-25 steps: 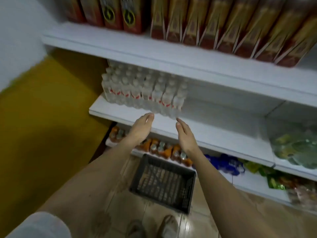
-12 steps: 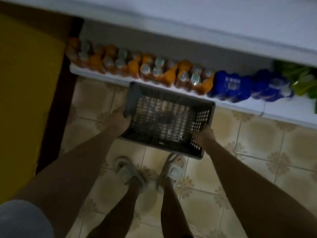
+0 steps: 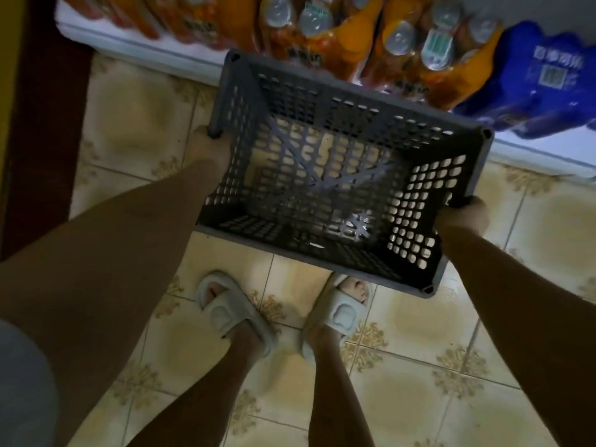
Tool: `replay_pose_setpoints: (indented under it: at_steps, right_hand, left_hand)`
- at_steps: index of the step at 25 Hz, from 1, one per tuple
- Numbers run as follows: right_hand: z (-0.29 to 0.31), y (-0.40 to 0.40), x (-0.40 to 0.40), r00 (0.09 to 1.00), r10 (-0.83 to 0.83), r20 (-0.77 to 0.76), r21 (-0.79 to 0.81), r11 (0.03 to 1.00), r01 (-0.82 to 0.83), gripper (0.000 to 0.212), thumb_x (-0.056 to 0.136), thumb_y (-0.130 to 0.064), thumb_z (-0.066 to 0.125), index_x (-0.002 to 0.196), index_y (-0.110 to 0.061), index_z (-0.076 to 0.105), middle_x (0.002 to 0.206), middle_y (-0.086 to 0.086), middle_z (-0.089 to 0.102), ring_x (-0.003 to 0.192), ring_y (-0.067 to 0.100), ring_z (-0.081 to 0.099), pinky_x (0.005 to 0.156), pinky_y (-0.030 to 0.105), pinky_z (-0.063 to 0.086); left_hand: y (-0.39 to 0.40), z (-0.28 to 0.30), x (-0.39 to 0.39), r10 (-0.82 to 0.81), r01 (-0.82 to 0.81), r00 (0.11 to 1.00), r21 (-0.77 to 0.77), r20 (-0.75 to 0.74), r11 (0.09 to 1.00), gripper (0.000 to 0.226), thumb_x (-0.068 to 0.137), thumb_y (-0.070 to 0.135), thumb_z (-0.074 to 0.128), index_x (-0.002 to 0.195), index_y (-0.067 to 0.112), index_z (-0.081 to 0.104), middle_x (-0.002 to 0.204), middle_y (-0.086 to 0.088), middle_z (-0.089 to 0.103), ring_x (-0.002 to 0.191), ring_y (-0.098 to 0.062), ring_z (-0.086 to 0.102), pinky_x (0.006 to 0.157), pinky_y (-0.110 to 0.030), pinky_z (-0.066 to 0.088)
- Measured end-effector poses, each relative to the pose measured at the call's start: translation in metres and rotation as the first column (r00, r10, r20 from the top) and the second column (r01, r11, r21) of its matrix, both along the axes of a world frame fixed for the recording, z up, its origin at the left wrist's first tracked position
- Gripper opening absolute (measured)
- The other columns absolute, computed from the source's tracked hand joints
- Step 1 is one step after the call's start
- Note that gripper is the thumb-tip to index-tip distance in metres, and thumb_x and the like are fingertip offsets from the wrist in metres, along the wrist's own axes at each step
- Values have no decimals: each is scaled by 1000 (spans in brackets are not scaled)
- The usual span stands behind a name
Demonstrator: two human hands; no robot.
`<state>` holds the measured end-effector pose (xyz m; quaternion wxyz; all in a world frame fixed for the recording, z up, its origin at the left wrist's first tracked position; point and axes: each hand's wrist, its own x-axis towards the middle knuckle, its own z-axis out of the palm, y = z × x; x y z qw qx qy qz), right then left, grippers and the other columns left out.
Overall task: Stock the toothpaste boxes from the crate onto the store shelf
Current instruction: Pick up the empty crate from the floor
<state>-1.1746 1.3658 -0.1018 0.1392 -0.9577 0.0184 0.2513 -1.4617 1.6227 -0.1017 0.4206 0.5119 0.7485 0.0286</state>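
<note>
A dark grey perforated plastic crate (image 3: 429, 279) is in front of me, held above the tiled floor. Nothing lies inside it; I see the floor through its mesh bottom. My left hand (image 3: 209, 150) grips the crate's left wall near the rim. My right hand (image 3: 464, 217) grips the right wall near the rim. No toothpaste boxes are in view. The crate's far edge is near the lowest white shelf (image 3: 154, 50).
On the low shelf lie shrink-wrapped packs of orange bottles (image 3: 325, 43) and blue packs (image 3: 541, 79). My two feet in pale slippers (image 3: 232, 311) stand on the patterned tiles below the crate. A dark strip and a yellow wall (image 3: 9, 59) run along the left.
My hands dropped from the middle shelf to the crate's sides. The crate now looks larger and closer, its near edge over my right foot. My view has tilted down.
</note>
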Motion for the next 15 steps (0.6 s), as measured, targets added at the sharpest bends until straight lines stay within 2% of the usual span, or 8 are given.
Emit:
replay_pose_setpoints:
  at_steps: [2, 3, 5, 8, 10, 12, 15]
  right_hand:
    - [12, 6, -6, 1000, -14, 22, 38, 999, 13, 26, 94, -24, 58, 111, -6, 63, 108, 14, 67, 101, 32, 65, 89, 43, 55]
    - [19, 11, -11, 999, -7, 36, 47, 999, 5, 26, 95, -26, 57, 110, -6, 64, 104, 13, 67, 97, 30, 65, 88, 43, 55]
    - [34, 24, -24, 999, 27, 29, 69, 997, -29, 23, 94, -24, 58, 108, -7, 64, 103, 13, 68, 95, 30, 65, 88, 45, 55]
    - [50, 52, -52, 985, 170, -28, 86, 982, -167, 18, 91, -16, 59, 107, -10, 64, 107, 15, 69, 99, 34, 67, 89, 49, 55]
    - [58, 79, -76, 963, 265, -52, 86, 962, -260, 20, 91, -13, 59, 110, -8, 65, 110, 16, 68, 102, 35, 66, 91, 46, 54]
    - [62, 113, -113, 918, 392, -61, 77, 919, -387, 26, 93, -13, 58, 117, -6, 64, 113, 16, 67, 104, 34, 64, 88, 39, 52]
    - [62, 165, -175, 816, 574, -67, 116, 817, -565, 27, 93, -16, 58, 120, -9, 62, 113, 13, 67, 104, 31, 64, 84, 34, 49]
  left_hand:
    - [-1, 9, -9, 109, -107, 994, -80, 31, 991, 35, 97, 30, 54, 125, 9, 57, 79, 1, 54, 67, -16, 53, 66, -33, 50]
    - [-5, 12, -18, 169, -166, 985, -81, 22, 983, 34, 97, 31, 55, 122, 9, 58, 75, 0, 52, 64, -17, 53, 62, -33, 49]
    - [-16, 19, -46, 299, -299, 954, -47, 10, 953, 31, 94, 35, 59, 112, 10, 60, 74, -2, 54, 68, -23, 59, 66, -38, 51]
    - [-34, 33, -102, 465, -464, 885, -74, -1, 883, 30, 92, 39, 59, 96, 9, 62, 66, -2, 50, 54, -18, 47, 55, -32, 44]
    - [-46, 41, -142, 576, -574, 817, -89, -2, 814, 27, 93, 37, 58, 82, 13, 58, 67, -3, 48, 56, -18, 45, 59, -32, 41]
    - [-58, 49, -188, 687, -685, 726, -87, -14, 723, 25, 92, 38, 59, 89, 13, 57, 79, -6, 55, 69, -22, 53, 68, -35, 46]
    - [-81, 47, -260, 825, -821, 565, -100, -10, 562, 41, 90, 43, 59, 117, 11, 58, 103, -12, 62, 89, -30, 59, 85, -43, 53]
